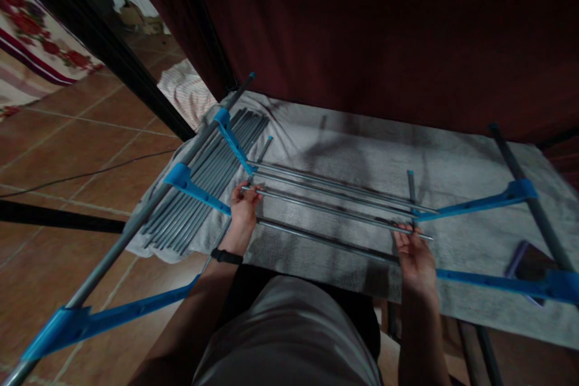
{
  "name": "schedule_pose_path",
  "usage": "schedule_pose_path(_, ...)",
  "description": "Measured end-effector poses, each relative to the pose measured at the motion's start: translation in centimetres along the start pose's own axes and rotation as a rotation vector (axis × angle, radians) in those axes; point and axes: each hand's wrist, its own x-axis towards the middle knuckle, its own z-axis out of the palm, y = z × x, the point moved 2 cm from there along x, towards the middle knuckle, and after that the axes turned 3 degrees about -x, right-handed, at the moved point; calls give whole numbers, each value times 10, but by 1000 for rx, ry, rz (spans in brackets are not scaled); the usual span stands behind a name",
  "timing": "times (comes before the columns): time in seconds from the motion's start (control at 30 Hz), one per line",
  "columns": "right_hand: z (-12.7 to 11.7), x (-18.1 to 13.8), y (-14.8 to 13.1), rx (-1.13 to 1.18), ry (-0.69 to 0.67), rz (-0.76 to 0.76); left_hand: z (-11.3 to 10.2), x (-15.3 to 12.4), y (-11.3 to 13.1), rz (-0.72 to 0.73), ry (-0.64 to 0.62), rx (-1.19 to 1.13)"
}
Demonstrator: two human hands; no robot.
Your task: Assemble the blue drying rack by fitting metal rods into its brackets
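Observation:
My left hand (245, 205), with a dark band on its wrist, closes its fingers on the left end of a thin metal rod (325, 210). The right hand (412, 248) pinches the same rod near its other end, palm up. Beyond this rod, two more metal rods (335, 184) run between the rack's two sides. A thicker crossbar (325, 242) lies nearer to me. Blue plastic brackets (199, 194) join grey tubes (149, 217) on the left side. A blue bracket (479, 204) meets the grey tube (520, 175) on the right.
Loose grey rods (203, 187) lie in a row at the left of the bed-like surface, on a grey blanket (362, 145). A dark phone-like object (534, 265) rests at the right. Black posts (117, 60) and dark red curtains (362, 36) border the surface. A cable (90, 169) crosses the tiled floor.

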Motion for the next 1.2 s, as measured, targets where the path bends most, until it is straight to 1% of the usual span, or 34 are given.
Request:
schedule_pose_path(0.13,1,-2,-1,19,3,13,2,0,2,-51,-2,-58)
schedule_pose_path(0.33,10,-9,-6,-30,-48,23,2,4,7,-248,74,-158)
schedule_pose_path(0.4,13,-12,-9,-51,-53,11,3,3,9,-305,71,-163)
schedule_pose_path(0.5,14,-14,-12,-69,-35,-25,8,-3,10,-342,5,-158)
schedule_pose_path(0.63,12,-16,-13,-73,2,-49,19,-15,3,-373,-72,-151)
schedule_pose_path(0.8,6,-13,-13,-59,24,-35,31,-30,-6,-401,-110,-145)
schedule_pose_path(0.93,0,-8,-10,-43,60,-33,37,-42,-12,-422,-185,-143)
schedule_pose_path(1.03,-5,-3,-8,-27,82,-12,40,-51,-14,-421,-214,-157)
schedule_pose_path(1.1,-8,0,-6,-33,73,-22,44,-57,-15,-422,-238,-157)
schedule_pose_path(1.2,-13,3,-4,-62,24,-41,50,-65,-14,-421,-282,-147)
